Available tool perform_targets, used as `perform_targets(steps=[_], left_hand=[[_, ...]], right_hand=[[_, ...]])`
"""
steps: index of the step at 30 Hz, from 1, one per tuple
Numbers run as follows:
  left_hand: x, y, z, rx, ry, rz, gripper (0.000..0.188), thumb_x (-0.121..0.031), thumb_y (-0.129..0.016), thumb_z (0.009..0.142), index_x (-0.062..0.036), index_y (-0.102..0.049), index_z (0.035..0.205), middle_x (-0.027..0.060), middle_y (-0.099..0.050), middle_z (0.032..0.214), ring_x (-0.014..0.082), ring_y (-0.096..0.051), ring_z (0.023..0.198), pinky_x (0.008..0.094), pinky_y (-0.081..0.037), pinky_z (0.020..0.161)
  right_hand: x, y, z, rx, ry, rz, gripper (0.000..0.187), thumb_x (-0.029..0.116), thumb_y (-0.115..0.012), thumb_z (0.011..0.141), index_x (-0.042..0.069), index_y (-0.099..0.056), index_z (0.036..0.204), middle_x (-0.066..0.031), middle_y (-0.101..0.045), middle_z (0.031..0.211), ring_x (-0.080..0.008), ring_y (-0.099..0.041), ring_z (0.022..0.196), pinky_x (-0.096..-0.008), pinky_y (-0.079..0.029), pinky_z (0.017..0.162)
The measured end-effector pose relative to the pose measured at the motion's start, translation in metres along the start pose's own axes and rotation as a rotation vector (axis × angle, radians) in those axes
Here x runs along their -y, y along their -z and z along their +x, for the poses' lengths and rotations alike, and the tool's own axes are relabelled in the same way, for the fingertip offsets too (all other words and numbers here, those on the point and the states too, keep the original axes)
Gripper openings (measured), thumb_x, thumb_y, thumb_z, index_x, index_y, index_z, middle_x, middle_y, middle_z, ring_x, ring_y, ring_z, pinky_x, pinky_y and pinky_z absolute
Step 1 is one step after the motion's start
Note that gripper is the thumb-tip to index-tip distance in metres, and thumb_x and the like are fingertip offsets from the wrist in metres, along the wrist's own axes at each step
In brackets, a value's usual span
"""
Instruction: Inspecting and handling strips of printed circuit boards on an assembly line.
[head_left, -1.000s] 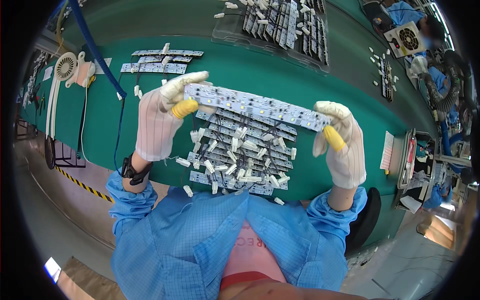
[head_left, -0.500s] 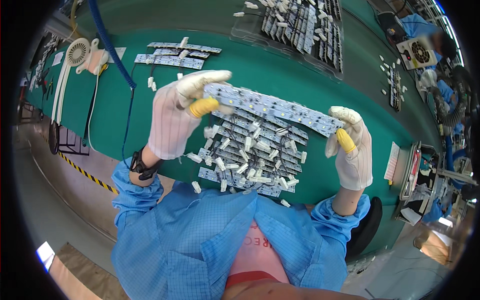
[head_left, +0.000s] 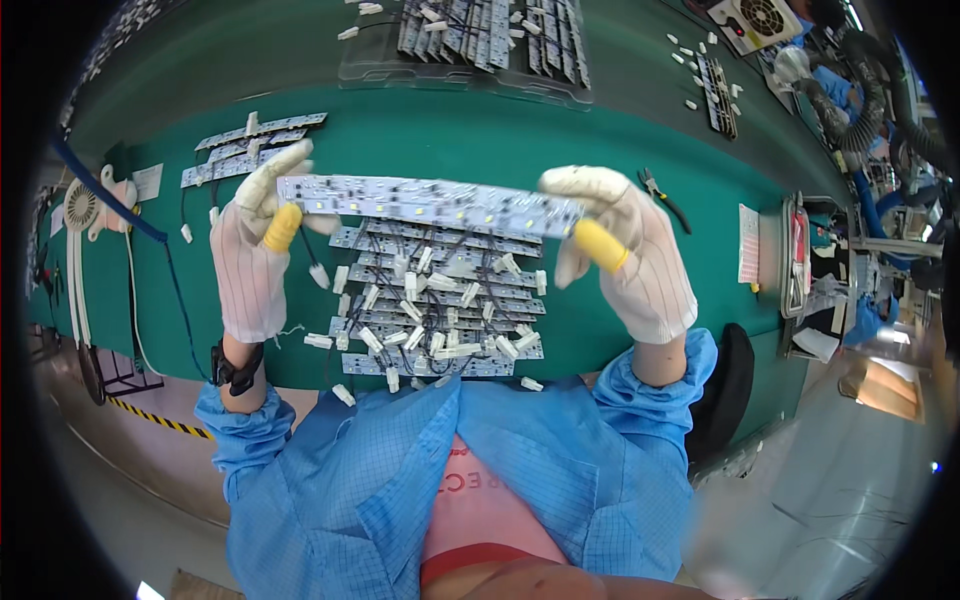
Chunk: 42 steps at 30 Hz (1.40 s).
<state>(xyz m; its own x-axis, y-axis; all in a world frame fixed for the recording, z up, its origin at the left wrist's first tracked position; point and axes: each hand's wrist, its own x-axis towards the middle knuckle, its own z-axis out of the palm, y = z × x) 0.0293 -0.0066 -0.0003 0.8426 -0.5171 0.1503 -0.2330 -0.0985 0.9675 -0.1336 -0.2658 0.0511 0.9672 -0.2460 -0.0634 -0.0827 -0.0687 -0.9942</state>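
Evidently, left hand [head_left: 255, 245] and right hand [head_left: 635, 255] pinch the strip [head_left: 430, 204] by opposite ends, probably to steady it above the pile [head_left: 442, 306].

A green bench top [head_left: 430, 125] spans the middle of the frame. At its centre lies a pile of long, narrow circuit boards [head_left: 445, 300], strewn with white plugs on dark wires. Three similar boards [head_left: 243, 158] lie at upper left, near a sheet of paper [head_left: 148, 183]. Pliers [head_left: 665, 200] and a printed sheet [head_left: 748, 245] lie toward the right. Along the top, a darker green surface [head_left: 250, 82] bears a clear plastic tray [head_left: 375, 72] of boards, and at upper right a small row of boards [head_left: 716, 97].
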Motion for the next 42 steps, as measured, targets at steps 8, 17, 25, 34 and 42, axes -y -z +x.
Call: perform_targets(steps=[8, 17, 25, 34, 42], left_hand=[[0.002, 0.001, -0.004, 0.131, -0.142, -0.033, 0.024, -0.017, -0.058, 0.086, -0.0002, -0.065, 0.102, 0.0189, -0.066, 0.109, 0.0152, -0.065, 0.08, 0.0334, -0.049, 0.086], [0.007, -0.009, 0.006, -0.088, -0.06, 0.313, 0.033, 0.012, -0.053, 0.078, -0.0016, -0.067, 0.105, 0.0081, -0.07, 0.092, 0.0121, -0.061, 0.077, 0.0241, -0.047, 0.071], [0.021, 0.006, -0.003, -0.058, -0.1, 0.46, 0.029, -0.017, -0.043, 0.095, -0.0019, -0.064, 0.107, 0.0033, -0.068, 0.083, 0.0119, -0.057, 0.074, 0.0258, -0.041, 0.068], [0.012, -0.012, 0.0, 0.11, -0.018, -0.338, 0.051, -0.044, -0.04, 0.099, -0.0004, -0.055, 0.119, 0.0085, -0.066, 0.092, 0.0123, -0.061, 0.086, 0.029, -0.044, 0.083], [0.036, 0.075, 0.074, -0.199, -0.109, 0.231, 0.021, -0.007, -0.046, 0.091, -0.0015, -0.06, 0.106, 0.0086, -0.061, 0.098, 0.0126, -0.06, 0.083, 0.0266, -0.047, 0.076]], right_hand=[[-0.031, 0.014, 0.015, -0.109, -0.006, -0.11, 0.045, 0.041, -0.049, 0.096, -0.001, -0.057, 0.111, -0.0035, -0.06, 0.067, -0.0102, -0.058, 0.058, -0.0195, -0.046, 0.054], [-0.018, 0.013, -0.004, -0.019, 0.015, -0.015, 0.062, 0.059, -0.062, 0.082, 0.0, -0.056, 0.102, -0.0053, -0.062, 0.07, -0.0113, -0.059, 0.054, -0.0206, -0.046, 0.048], [-0.042, 0.021, 0.007, 0.144, -0.022, 0.332, 0.055, 0.049, -0.061, 0.087, 0.0, -0.052, 0.109, -0.0124, -0.063, 0.075, -0.014, -0.056, 0.049, -0.0256, -0.045, 0.042], [-0.036, 0.014, 0.011, 0.035, -0.147, 0.298, 0.043, 0.029, -0.065, 0.088, 0.003, -0.049, 0.117, -0.0102, -0.059, 0.084, -0.0156, -0.059, 0.065, -0.0249, -0.048, 0.057], [-0.044, 0.031, 0.014, 0.01, 0.04, -0.379, 0.06, 0.024, -0.076, 0.074, 0.007, -0.05, 0.126, -0.0088, -0.055, 0.115, -0.0222, -0.058, 0.099, -0.0332, -0.048, 0.085]])
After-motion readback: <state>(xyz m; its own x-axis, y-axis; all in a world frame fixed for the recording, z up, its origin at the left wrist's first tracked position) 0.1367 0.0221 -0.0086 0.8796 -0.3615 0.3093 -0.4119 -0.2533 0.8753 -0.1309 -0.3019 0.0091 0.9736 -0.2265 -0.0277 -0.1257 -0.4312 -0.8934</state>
